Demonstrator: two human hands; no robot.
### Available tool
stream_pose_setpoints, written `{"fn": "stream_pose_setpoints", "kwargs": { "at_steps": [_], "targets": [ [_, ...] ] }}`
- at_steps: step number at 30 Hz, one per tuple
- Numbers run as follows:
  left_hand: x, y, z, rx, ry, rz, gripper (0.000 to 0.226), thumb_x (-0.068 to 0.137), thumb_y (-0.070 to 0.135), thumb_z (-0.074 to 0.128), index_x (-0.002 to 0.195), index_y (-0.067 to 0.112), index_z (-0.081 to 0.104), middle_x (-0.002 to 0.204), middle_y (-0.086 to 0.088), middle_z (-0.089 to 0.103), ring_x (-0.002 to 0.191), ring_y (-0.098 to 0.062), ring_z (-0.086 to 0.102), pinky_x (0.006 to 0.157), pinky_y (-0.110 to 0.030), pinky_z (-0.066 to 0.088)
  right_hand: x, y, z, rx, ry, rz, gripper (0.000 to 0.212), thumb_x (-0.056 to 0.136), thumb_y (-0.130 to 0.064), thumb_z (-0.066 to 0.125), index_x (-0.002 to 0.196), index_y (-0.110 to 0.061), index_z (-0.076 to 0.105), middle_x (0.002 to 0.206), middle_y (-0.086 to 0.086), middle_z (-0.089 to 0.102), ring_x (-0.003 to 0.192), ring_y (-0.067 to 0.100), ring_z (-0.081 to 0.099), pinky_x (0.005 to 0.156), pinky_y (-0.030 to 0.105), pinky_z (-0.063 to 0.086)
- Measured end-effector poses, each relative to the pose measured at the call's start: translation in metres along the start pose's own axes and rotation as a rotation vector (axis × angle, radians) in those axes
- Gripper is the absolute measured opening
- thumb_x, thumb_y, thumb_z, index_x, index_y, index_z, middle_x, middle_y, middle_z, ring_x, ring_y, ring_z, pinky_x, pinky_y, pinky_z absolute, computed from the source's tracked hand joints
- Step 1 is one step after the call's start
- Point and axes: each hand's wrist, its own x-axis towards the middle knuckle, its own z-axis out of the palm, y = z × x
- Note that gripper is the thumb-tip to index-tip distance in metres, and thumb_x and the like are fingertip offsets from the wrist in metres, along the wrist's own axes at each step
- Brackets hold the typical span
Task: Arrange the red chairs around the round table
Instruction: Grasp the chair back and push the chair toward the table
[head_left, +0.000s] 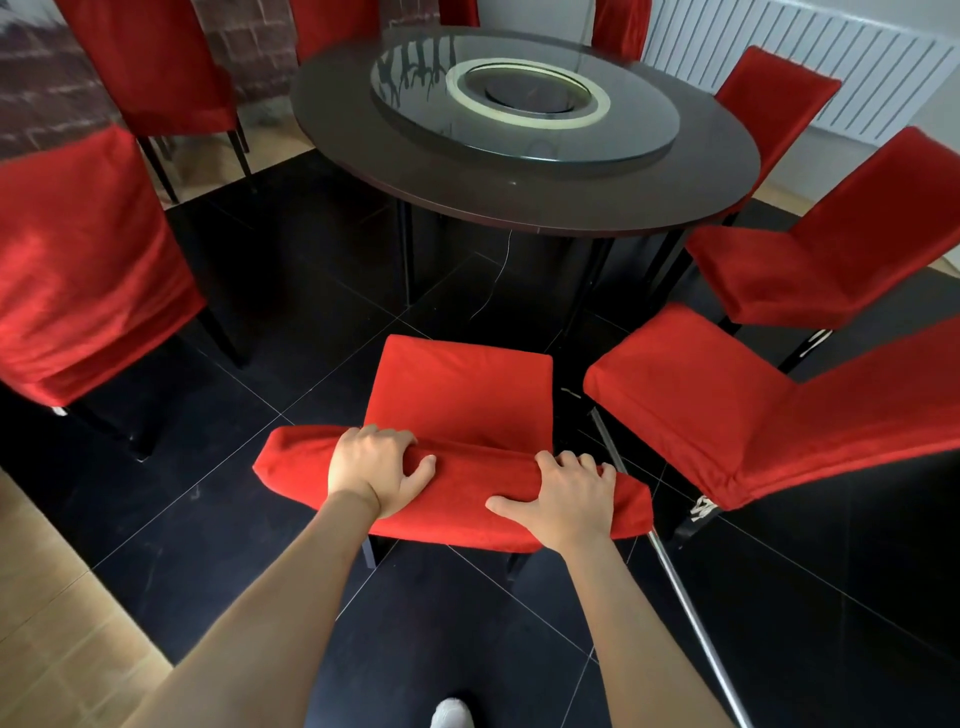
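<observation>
**Chair at the near side of the table, both hands on its back**

- Floor (291, 519): dark glossy tiles under the set, pale wood-look strip at the left edge. Smooth surface; chair legs would likely slide easily or scrape if pushed.
- Table (519, 208): round, dark, with a glass turntable (519, 124) on top. A dark pedestal stands below the rim.
- Radiator (810, 57): white, on the far right wall.
- Left chair (88, 270): turned away from the table and standing apart from it; appears not yet placed.
- Right chair (753, 410): just beside the held chair, seat pointing at the table. Further red chairs ring the far side.
- Held chair (462, 395): in front of the person, seat facing the table, front edge near the rim but not under it.
- Rod (675, 571): thin, bright metal, slanting across the floor by the right chair's rear leg; purpose unclear.
- Left hand (376, 470): curled over the top of the held chair's back, gripping it.
- Right hand (563, 499): the same grip, further right along the back.
- Foot (452, 714): white sock at the bottom edge.

Risks, as judged: a push angled rightward could knock the seat corner against the right chair, since the gap is narrow. A hard shove could drive the seat into the pedestal. The loose fabric cover may slip under the grip. The rod could catch a leg or the foot.
</observation>
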Motion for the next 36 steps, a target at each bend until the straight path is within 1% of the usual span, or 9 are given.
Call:
{"fn": "stream_pose_setpoints", "kwargs": {
  "at_steps": [9, 13, 15, 17, 19, 20, 22, 29, 36],
  "targets": [
    [0.03, -0.006, 0.004, 0.015, -0.028, -0.01, 0.076, 0.075, 0.065, 0.011, 0.097, 0.023, 0.07, 0.082, 0.005, 0.069, 0.08, -0.02, 0.06, 0.077, -0.033, 0.042, 0.028, -0.004, -0.006, -0.012, -0.023, -0.005, 0.115, 0.047, -0.098, 0.01, 0.121, -0.026, 0.06, 0.112, 0.0, 0.064, 0.112, 0.024, 0.053, 0.102, 0.048, 0.03],
    [0.03, -0.006, 0.002, 0.034, -0.067, -0.011, 0.079, 0.074, 0.066, 0.008, 0.103, 0.025, 0.068, 0.088, 0.005, 0.07, 0.085, -0.019, 0.06, 0.08, -0.033, 0.041, 0.028, -0.005, -0.011, 0.007, -0.094, -0.004, 0.116, 0.046, -0.098, 0.01, 0.126, -0.026, 0.056, 0.118, 0.0, 0.062, 0.118, 0.025, 0.05, 0.106, 0.05, 0.026],
    [0.029, -0.005, -0.001, 0.028, -0.105, -0.027, 0.08, 0.074, 0.067, 0.008, 0.109, 0.025, 0.067, 0.097, 0.005, 0.07, 0.092, -0.019, 0.06, 0.084, -0.033, 0.041, 0.028, -0.004, -0.015, 0.033, -0.152, -0.01, 0.117, 0.046, -0.097, 0.013, 0.133, -0.027, 0.048, 0.124, 0.0, 0.059, 0.122, 0.025, 0.047, 0.107, 0.052, 0.024],
    [0.027, -0.004, -0.001, -0.017, -0.135, -0.079, 0.073, 0.08, 0.068, 0.021, 0.12, 0.024, 0.063, 0.118, 0.002, 0.066, 0.109, -0.02, 0.057, 0.094, -0.034, 0.039, 0.031, -0.002, -0.019, 0.093, -0.23, -0.038, 0.116, 0.048, -0.095, 0.02, 0.142, -0.029, 0.034, 0.13, 0.0, 0.056, 0.126, 0.025, 0.044, 0.107, 0.054, 0.022],
    [0.025, -0.006, -0.001, -0.058, -0.128, -0.143, 0.066, 0.085, 0.065, 0.04, 0.135, 0.024, 0.053, 0.144, -0.002, 0.049, 0.132, -0.023, 0.042, 0.108, -0.037, 0.031, 0.041, 0.0, -0.024, 0.188, -0.297, -0.065, 0.112, 0.056, -0.092, 0.028, 0.148, -0.03, 0.02, 0.136, 0.001, 0.052, 0.13, 0.024, 0.041, 0.108, 0.054, 0.023],
    [0.025, -0.009, -0.004, -0.059, -0.123, -0.171, 0.067, 0.085, 0.064, 0.044, 0.139, 0.024, 0.048, 0.15, -0.003, 0.041, 0.138, -0.024, 0.035, 0.111, -0.038, 0.027, 0.048, -0.001, -0.028, 0.227, -0.309, -0.077, 0.109, 0.061, -0.09, 0.033, 0.15, -0.03, 0.016, 0.138, 0.001, 0.05, 0.131, 0.024, 0.04, 0.109, 0.054, 0.024],
    [0.028, -0.022, -0.014, -0.048, -0.103, -0.217, 0.071, 0.085, 0.065, 0.046, 0.143, 0.025, 0.043, 0.154, -0.003, 0.034, 0.142, -0.025, 0.028, 0.114, -0.041, 0.024, 0.064, -0.008, -0.036, 0.253, -0.305, -0.115, 0.104, 0.068, -0.085, 0.04, 0.151, -0.029, 0.013, 0.14, 0.003, 0.048, 0.132, 0.025, 0.039, 0.109, 0.052, 0.027],
    [0.026, -0.1, -0.066, 0.025, -0.018, -0.444, 0.074, 0.084, 0.064, 0.049, 0.146, 0.023, 0.038, 0.152, -0.002, 0.039, 0.141, -0.025, 0.031, 0.112, -0.038, 0.022, 0.112, -0.084, -0.063, 0.198, -0.268, -0.323, 0.099, 0.076, -0.078, 0.048, 0.153, -0.028, 0.01, 0.147, 0.006, 0.042, 0.136, 0.027, 0.035, 0.11, 0.052, 0.026],
    [0.022, -0.193, -0.098, -0.02, 0.064, -0.582, 0.072, 0.086, 0.06, 0.052, 0.145, 0.02, 0.04, 0.148, -0.004, 0.044, 0.138, -0.024, 0.035, 0.112, -0.039, 0.025, 0.152, -0.19, -0.087, 0.184, -0.221, -0.503, 0.098, 0.078, -0.075, 0.05, 0.153, -0.028, 0.008, 0.149, 0.006, 0.039, 0.139, 0.027, 0.033, 0.111, 0.05, 0.026]
  ]
}}
